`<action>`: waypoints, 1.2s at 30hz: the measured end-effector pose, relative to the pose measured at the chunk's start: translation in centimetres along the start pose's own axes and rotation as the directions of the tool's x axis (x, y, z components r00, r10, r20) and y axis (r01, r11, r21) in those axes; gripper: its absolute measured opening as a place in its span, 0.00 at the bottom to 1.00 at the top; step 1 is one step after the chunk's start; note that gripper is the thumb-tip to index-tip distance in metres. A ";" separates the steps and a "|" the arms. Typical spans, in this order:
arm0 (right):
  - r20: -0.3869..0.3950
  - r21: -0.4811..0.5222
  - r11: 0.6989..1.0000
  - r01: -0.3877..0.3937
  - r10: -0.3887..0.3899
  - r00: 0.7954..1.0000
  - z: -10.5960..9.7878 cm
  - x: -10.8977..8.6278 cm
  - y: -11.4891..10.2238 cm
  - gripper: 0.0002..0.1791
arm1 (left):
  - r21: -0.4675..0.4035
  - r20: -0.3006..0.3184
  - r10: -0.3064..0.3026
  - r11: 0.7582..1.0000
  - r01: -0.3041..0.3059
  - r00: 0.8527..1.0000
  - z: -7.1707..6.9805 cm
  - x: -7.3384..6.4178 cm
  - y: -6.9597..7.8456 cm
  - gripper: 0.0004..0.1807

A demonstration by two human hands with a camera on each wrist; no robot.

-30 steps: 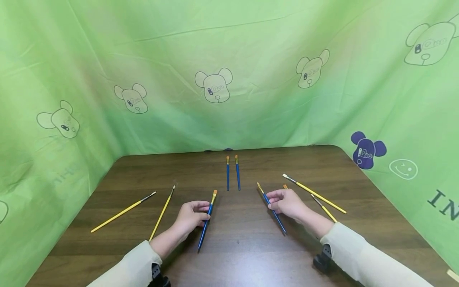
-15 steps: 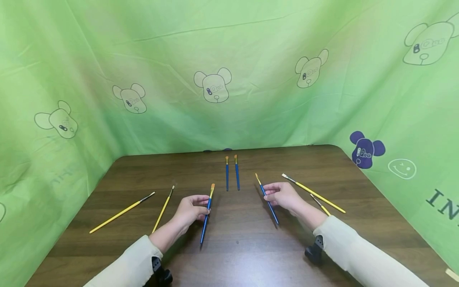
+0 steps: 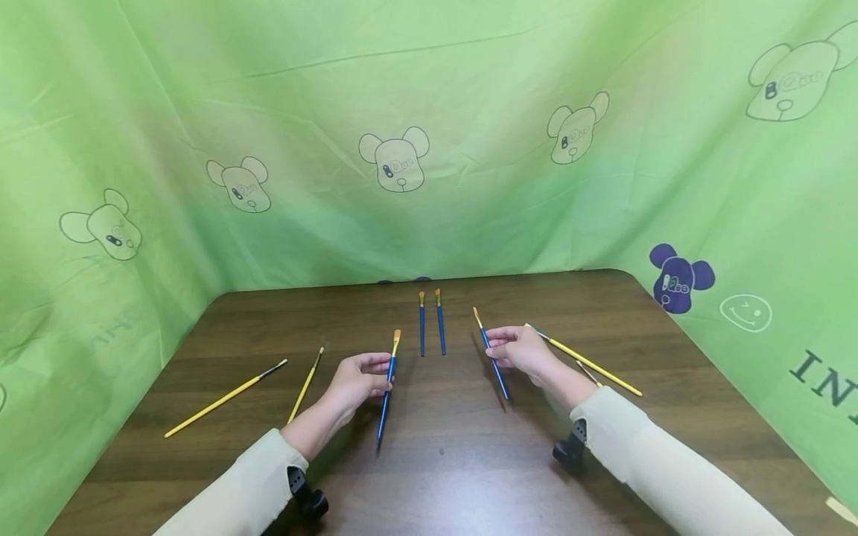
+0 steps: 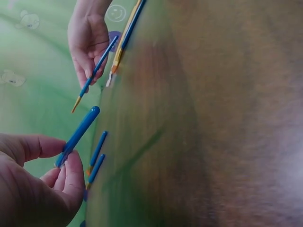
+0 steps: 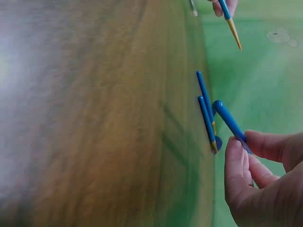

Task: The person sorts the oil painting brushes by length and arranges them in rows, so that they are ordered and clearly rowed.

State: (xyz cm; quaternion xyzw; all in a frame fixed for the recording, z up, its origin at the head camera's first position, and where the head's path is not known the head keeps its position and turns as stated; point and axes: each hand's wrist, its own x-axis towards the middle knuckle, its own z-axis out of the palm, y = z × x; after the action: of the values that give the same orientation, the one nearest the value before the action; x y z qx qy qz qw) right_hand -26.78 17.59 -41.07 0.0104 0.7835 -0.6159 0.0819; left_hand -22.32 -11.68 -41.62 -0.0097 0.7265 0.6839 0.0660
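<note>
My left hand (image 3: 360, 383) pinches a blue paintbrush (image 3: 386, 406) by its handle, bristles pointing away from me, over the middle of the table. To the right, my right hand (image 3: 523, 350) pinches another blue paintbrush (image 3: 497, 372) between thumb and fingers, tilted with its tip toward the far left. Both brushes look lifted off the wood; shadows fall apart from them in the wrist views. Between and beyond the hands lie two blue paintbrushes, a left one (image 3: 422, 327) and a right one (image 3: 440, 327), side by side near the far edge.
Two yellow paintbrushes lie at the left, an outer one (image 3: 224, 398) and an inner one (image 3: 304, 387) partly behind my left arm. On the right, a long yellow paintbrush (image 3: 593, 365) lies beside a mostly covered one (image 3: 588, 374). A green curtain (image 3: 402, 231) surrounds the brown table (image 3: 442, 484).
Both hands have moved away from me toward the far edge, carrying their blue paintbrushes. The right hand has also shifted left. The two far blue paintbrushes stay where they lay.
</note>
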 end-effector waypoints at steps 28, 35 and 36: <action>-0.096 0.056 0.995 -0.087 0.092 0.991 0.8 4.4 -1.0 0.25 | -0.073 -0.139 -0.115 0.992 0.105 0.984 -0.2 8.2 0.4 0.23; -0.144 0.059 0.995 -0.085 0.093 0.985 1.3 5.9 -1.1 0.24 | -0.055 -0.139 -0.115 0.993 0.109 0.984 0.1 10.4 0.6 0.22; -0.147 0.062 0.994 -0.085 0.093 0.985 1.4 6.1 -1.1 0.24 | -0.054 -0.140 -0.115 0.993 0.109 0.983 0.1 10.7 0.5 0.21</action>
State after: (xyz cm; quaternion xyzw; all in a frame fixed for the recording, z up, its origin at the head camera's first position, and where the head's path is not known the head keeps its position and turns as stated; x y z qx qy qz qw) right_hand -32.73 15.47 -41.19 0.0941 0.7687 -0.6307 0.0498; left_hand -32.95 -10.71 -42.25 -0.1010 0.7118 0.6932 0.0519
